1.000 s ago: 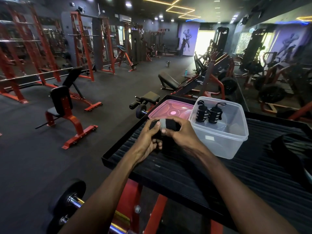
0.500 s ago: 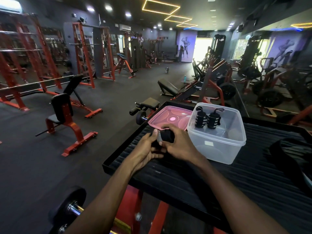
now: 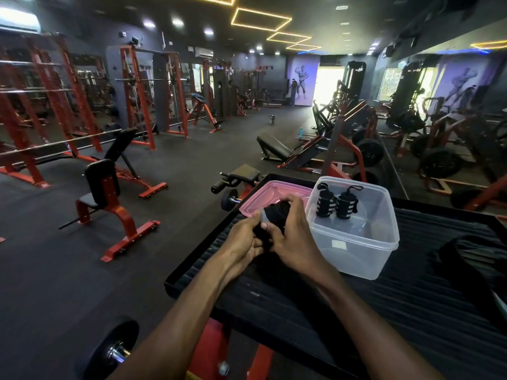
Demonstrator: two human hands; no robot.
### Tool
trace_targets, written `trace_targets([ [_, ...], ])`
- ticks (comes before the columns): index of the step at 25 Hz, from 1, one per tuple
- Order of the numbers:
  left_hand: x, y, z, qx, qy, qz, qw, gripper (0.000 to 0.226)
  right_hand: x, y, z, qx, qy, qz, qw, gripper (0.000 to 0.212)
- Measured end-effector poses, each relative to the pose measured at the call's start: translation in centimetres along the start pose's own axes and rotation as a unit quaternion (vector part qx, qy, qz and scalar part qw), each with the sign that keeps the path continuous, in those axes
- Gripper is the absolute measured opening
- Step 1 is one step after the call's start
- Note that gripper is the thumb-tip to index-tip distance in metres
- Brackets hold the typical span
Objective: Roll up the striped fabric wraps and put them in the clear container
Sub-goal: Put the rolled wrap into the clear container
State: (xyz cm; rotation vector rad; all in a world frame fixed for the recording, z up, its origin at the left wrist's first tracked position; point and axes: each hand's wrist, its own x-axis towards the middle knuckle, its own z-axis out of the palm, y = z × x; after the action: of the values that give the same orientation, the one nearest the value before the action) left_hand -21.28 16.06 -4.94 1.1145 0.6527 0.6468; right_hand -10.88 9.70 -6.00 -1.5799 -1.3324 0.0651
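Observation:
Both my hands hold a partly rolled black fabric wrap (image 3: 277, 215) just above the black ribbed platform (image 3: 356, 297). My left hand (image 3: 244, 237) grips its lower left side, and my right hand (image 3: 293, 237) curls over the roll from the right. The clear container (image 3: 365, 250) stands just right of my hands. Two rolled black-and-white striped wraps (image 3: 336, 205) stand upright side by side at its far left wall.
A pink-tinted lid (image 3: 263, 193) lies on the platform behind my hands. A dark belt or strap (image 3: 472, 259) lies at the platform's right. Red benches (image 3: 109, 198), racks and weight plates stand around the gym floor.
The wrap has grown into a thicker roll between my hands, and my right hand now curls further over it. The camera has tilted a little.

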Motion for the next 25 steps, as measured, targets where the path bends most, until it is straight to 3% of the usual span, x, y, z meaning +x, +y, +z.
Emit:
trace_targets([
  [4,1.4,1.5,2.6,0.089,-0.021,0.048,0.995,0.038,1.8,-1.0,-4.2,0.061,0.105,0.07,0.99,0.065],
  [7,3.4,1.6,3.7,0.197,0.008,0.087,0.977,0.036,3.7,-0.1,-8.5,-0.011,0.123,0.111,0.986,0.057],
  [11,5.9,0.7,3.5,0.268,0.099,0.149,0.947,0.02,6.8,1.8,-12.5,-0.126,0.076,0.149,0.978,0.05],
  [16,8.2,-2.2,1.7,0.427,0.221,0.209,0.851,0.014,9.8,6.4,-11.7,-0.215,-0.019,0.215,0.952,0.055],
  [21,8.9,-4.2,0.2,0.619,0.129,0.142,0.761,0.044,10.9,9.3,-11.1,-0.275,-0.107,0.233,0.927,0.049],
  [25,9.3,-4.7,-1.1,0.633,0.074,0.138,0.758,0.056,11.3,10.1,-10.4,-0.304,-0.123,0.208,0.921,0.041],
])
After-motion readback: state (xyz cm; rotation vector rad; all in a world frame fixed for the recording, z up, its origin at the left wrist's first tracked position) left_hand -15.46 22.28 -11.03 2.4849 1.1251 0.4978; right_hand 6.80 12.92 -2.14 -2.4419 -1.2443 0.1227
